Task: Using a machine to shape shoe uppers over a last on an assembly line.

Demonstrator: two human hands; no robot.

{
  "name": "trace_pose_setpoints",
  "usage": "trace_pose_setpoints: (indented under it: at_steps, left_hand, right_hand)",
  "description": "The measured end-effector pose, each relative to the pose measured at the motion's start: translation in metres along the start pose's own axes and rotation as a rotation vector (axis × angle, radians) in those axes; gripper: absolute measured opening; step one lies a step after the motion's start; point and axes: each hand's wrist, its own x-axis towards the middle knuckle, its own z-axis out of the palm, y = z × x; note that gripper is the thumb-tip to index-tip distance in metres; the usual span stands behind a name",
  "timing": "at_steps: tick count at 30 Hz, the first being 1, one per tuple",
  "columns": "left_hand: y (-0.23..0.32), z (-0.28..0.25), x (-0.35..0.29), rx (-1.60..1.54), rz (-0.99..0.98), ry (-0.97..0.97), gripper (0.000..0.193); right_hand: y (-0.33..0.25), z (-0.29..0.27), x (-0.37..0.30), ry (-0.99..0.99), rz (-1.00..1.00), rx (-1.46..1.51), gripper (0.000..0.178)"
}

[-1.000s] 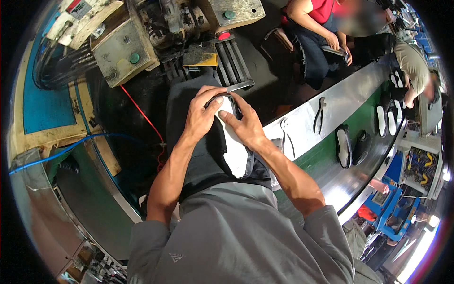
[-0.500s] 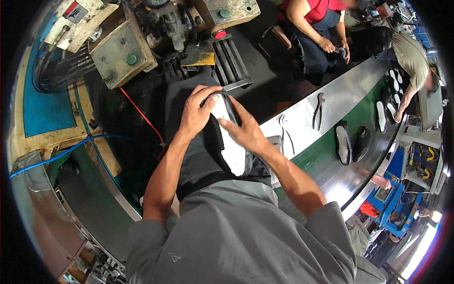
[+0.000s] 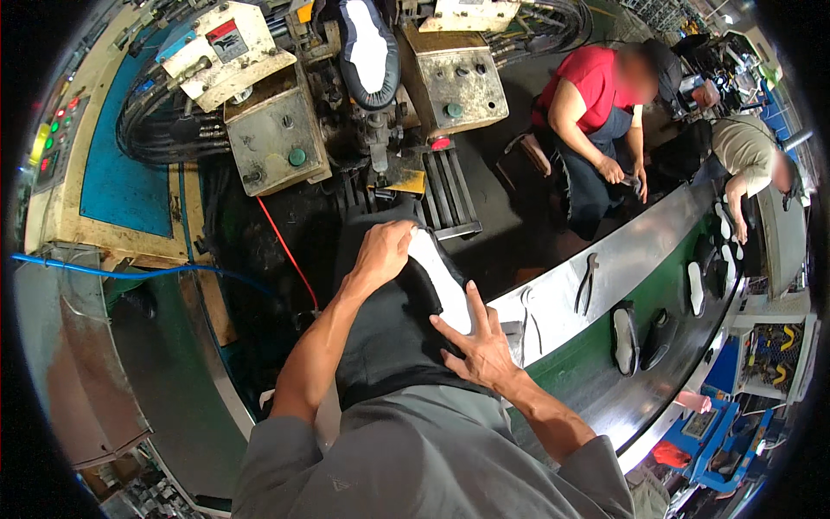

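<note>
A black shoe upper with a white sole-shaped underside (image 3: 439, 275) lies bottom-up and slanting across my lap, on dark cloth. My left hand (image 3: 383, 256) is closed round its far end, fingers curled over the edge. At the near end, my right hand (image 3: 486, 350) touches the shoe with its fingers spread apart. Part of the near end is hidden behind that hand. Straight ahead, another black shoe with a white underside (image 3: 370, 56) sits upturned in the machine (image 3: 378, 143).
Pliers (image 3: 587, 282) and a second tool (image 3: 531, 318) lie on the metal ledge to my right. Beside it, several shoes (image 3: 624, 339) rest on a green belt (image 3: 579, 363). A seated person in red (image 3: 588, 104) and another person (image 3: 745, 147) work at the far right. A blue hose (image 3: 147, 268) crosses on the left.
The view has tilted up, bringing the shoe in the machine into sight. My right hand has slid from the shoe's upper part to its near end, fingers spreading. My left hand keeps the far end.
</note>
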Motion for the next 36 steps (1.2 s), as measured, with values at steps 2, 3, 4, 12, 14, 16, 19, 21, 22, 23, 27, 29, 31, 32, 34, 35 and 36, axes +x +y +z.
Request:
trace_pose_setpoints:
  at_steps: [2,3,4,12,14,16,19,21,22,23,27,29,31,32,34,35,36]
  left_hand:
    - [-0.006,-0.002,0.001,0.034,-0.073,-0.023,0.021]
    - [-0.014,-0.001,0.002,0.033,-0.072,-0.011,0.021]
    - [-0.021,-0.001,0.004,-0.044,-0.111,-0.049,0.02]
    - [-0.093,-0.121,0.143,-0.702,-0.253,0.438,0.056]
    - [-0.065,-0.153,0.205,-1.01,-0.338,0.375,0.072]
    - [-0.054,-0.173,0.247,-1.325,-0.314,0.093,0.073]
    - [-0.016,-0.171,0.275,-1.244,-0.366,0.238,0.051]
    - [-0.03,-0.187,0.264,-1.279,-0.359,0.21,0.051]
    - [-0.03,-0.191,0.25,-1.289,-0.335,0.221,0.053]
    - [-0.031,-0.194,0.228,-1.313,-0.279,0.242,0.052]
    - [-0.03,-0.201,0.119,-1.325,-0.199,0.274,0.067]
    - [-0.014,-0.204,0.068,-1.335,-0.163,0.258,0.081]
    - [-0.008,-0.205,0.023,-1.342,-0.126,0.245,0.096]
    - [-0.01,-0.204,0.002,-1.334,-0.156,0.307,0.098]
    - [-0.02,-0.198,-0.031,-1.367,-0.216,0.383,0.098]
    - [-0.026,-0.196,-0.049,-1.363,-0.22,0.391,0.098]
    - [-0.031,-0.193,-0.063,-1.4,-0.264,0.443,0.1]
  right_hand:
    - [0.005,-0.004,0.007,-0.026,-0.026,0.008,0.072]
    - [0.007,-0.006,0.011,-0.01,-0.057,0.014,0.072]
    - [0.008,-0.009,0.014,-0.029,-0.039,0.038,0.071]
    - [0.005,-0.072,0.046,0.119,0.153,0.201,0.066]
    - [0.01,-0.093,0.065,0.19,0.19,0.153,0.065]
    - [0.015,-0.109,0.097,0.241,0.096,0.05,0.065]
    - [0.014,-0.142,0.158,0.319,0.031,-0.014,0.069]
    - [0.009,-0.157,0.211,0.371,-0.08,-0.043,0.072]
    - [0.008,-0.162,0.237,0.38,-0.105,-0.047,0.074]
    - [0.004,-0.164,0.265,0.384,-0.146,-0.04,0.075]
    - [-0.013,-0.166,0.36,0.381,-0.164,-0.048,0.075]
    - [-0.011,-0.156,0.397,0.409,-0.171,-0.023,0.076]
    - [-0.007,-0.144,0.421,0.391,-0.129,-0.043,0.076]
    - [-0.005,-0.135,0.43,0.409,-0.149,-0.039,0.077]
    - [0.002,-0.124,0.437,0.399,-0.154,-0.08,0.078]
    - [0.002,-0.116,0.438,0.395,-0.16,-0.074,0.078]
    - [0.002,-0.11,0.439,0.453,-0.181,-0.103,0.078]
